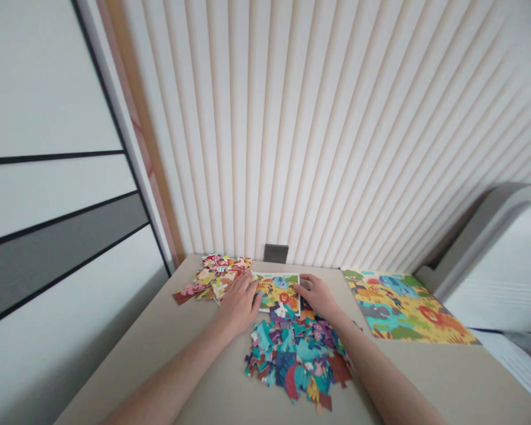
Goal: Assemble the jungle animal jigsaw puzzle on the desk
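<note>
A small white-bordered picture card (274, 290) with a lion and other animals lies near the back of the table. My left hand (239, 302) rests flat at its left edge, fingers stretched out over the near side of a pile of jigsaw pieces, thumb beside the card. At the opposite edge, my right hand (317, 296) has its thumb and bent fingers on the card's upper right side. Directly in front of the card, between my forearms, spreads a heap of blue, purple and brown jigsaw pieces (294, 354), overlapping the card's lower edge.
Pink, yellow and red jigsaw pieces (210, 277) are piled at the back left. A larger animal picture sheet (402, 307) lies flat on the right of the table (194, 378). Behind stands a ribbed wall with a dark socket (276, 254); a white cabinet (57, 248) is at left.
</note>
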`<move>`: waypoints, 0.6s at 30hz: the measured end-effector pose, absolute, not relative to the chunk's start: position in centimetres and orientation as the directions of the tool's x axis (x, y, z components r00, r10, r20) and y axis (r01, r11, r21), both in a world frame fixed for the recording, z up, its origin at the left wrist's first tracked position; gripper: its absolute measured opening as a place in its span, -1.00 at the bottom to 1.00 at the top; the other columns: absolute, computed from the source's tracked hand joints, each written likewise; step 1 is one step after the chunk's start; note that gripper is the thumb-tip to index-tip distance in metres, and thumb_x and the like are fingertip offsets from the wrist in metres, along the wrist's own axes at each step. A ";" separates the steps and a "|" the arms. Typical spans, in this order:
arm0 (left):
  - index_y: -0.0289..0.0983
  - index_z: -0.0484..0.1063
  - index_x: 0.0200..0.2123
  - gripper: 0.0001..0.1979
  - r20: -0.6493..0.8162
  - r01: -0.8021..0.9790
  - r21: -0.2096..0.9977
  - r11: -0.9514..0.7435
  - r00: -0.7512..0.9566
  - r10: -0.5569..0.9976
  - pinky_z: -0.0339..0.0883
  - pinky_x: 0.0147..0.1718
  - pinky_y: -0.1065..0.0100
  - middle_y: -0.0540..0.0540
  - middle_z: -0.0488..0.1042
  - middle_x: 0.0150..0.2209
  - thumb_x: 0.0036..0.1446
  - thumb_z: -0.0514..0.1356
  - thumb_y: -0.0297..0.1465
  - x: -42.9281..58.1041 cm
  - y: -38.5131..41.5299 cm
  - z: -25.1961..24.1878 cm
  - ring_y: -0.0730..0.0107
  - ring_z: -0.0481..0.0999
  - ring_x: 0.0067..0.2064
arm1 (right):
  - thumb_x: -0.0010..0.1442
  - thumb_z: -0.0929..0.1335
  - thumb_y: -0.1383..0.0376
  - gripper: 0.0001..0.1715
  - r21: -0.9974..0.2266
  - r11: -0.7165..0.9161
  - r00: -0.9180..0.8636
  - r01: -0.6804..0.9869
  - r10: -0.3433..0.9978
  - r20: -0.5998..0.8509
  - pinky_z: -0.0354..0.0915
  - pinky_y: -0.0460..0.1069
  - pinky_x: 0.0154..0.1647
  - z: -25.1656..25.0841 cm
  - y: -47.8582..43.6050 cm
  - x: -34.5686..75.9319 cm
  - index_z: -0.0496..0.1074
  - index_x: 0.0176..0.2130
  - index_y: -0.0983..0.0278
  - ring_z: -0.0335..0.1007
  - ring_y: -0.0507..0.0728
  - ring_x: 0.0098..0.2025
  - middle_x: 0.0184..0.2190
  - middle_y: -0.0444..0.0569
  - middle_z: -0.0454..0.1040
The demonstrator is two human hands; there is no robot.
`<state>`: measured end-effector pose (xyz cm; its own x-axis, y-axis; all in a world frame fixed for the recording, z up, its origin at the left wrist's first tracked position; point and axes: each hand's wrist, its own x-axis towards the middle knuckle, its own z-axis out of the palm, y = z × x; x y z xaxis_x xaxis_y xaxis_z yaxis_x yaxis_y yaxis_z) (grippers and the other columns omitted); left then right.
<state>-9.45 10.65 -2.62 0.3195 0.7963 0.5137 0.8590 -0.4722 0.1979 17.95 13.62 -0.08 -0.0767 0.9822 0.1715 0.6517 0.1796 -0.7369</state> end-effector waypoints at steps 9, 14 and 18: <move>-0.30 0.34 0.23 -0.57 0.551 0.867 0.212 -0.450 0.274 0.788 0.24 0.25 -0.10 -0.31 0.41 0.20 0.43 -0.01 -0.24 -9.6 10.9 -2.8 -0.03 0.36 0.25 | 0.08 0.48 0.10 -0.31 -0.975 0.186 0.100 0.123 0.975 0.199 0.38 -0.01 -0.34 4.6 12.9 18.2 0.43 0.18 0.20 0.47 0.12 -0.38 -0.42 -0.16 0.52; -0.31 0.11 0.39 -0.42 0.554 0.837 0.229 -0.496 0.307 0.774 0.11 0.31 -0.17 -0.33 0.29 0.30 0.41 0.03 -0.19 -9.6 10.7 -2.6 -0.09 0.22 0.36 | 0.14 0.47 0.00 -0.35 -0.980 0.201 0.115 0.012 0.973 0.201 0.43 0.04 -0.21 6.5 12.5 20.8 0.46 0.15 0.19 0.53 0.16 -0.22 -0.15 -0.05 0.57; -0.29 -0.16 0.47 -0.29 0.564 0.768 0.271 -0.579 0.361 0.743 0.07 0.33 -0.17 -0.35 0.16 0.39 0.41 0.03 -0.17 -9.6 10.5 -2.3 -0.09 0.13 0.41 | 0.16 0.46 -0.06 -0.40 -0.972 0.236 0.147 0.020 0.961 0.236 0.43 0.03 -0.25 5.5 10.6 21.4 0.46 0.07 0.19 0.55 0.19 -0.19 -0.11 0.01 0.60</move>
